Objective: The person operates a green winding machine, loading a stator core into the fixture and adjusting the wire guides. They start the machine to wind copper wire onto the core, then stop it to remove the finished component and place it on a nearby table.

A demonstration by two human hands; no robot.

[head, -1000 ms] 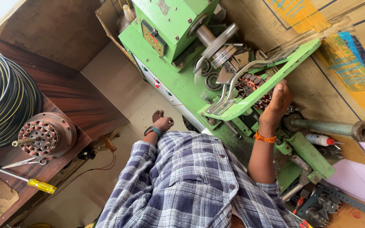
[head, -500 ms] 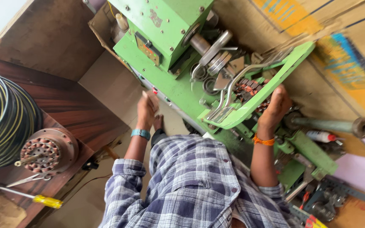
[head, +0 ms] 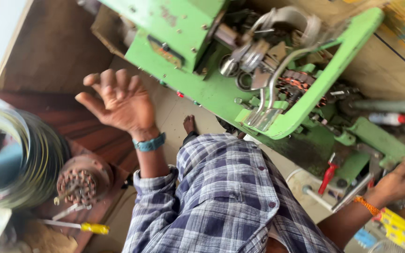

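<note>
Motion blur softens most of the frame, so that fine detail is hard to read throughout. Across the upper middle and right a large green-painted metal winding machine (head: 198, 89) is seen, its top cut off by the upper edge; a curved green bar (head: 333, 65) sweeps across its cluttered centre, behind which a round wound stator with copper-coloured coils (head: 296, 89) is partly hidden. The left hand (head: 116, 100) is raised at centre left with palm exposed and fingers spread wide and loosely curled; nothing is held in it, and it is seen against a dark brown wooden surface (head: 48, 56), apart from the machine. A teal band (head: 150, 143) is worn at its wrist. The right hand (head: 399, 180) is found at the lower right edge, beside the machine's lower end, with an orange thread bracelet (head: 366, 205) at the wrist; its fingers are curled, but whether anything is gripped cannot be told, since the hand is blurred and partly cut off. Just left of it a small red-handled lever (head: 328, 175) stands out from the machine. The lower middle is filled by a blue and white checked shirt (head: 221, 197), above which a bare foot (head: 189, 124) is glimpsed on the pale floor. At lower left a coil of dark and green wire (head: 43, 159), a round rust-brown slotted motor core (head: 78, 183) and a yellow-handled screwdriver (head: 92, 228) are seen, the coil smeared and cropped by the left edge.
</note>
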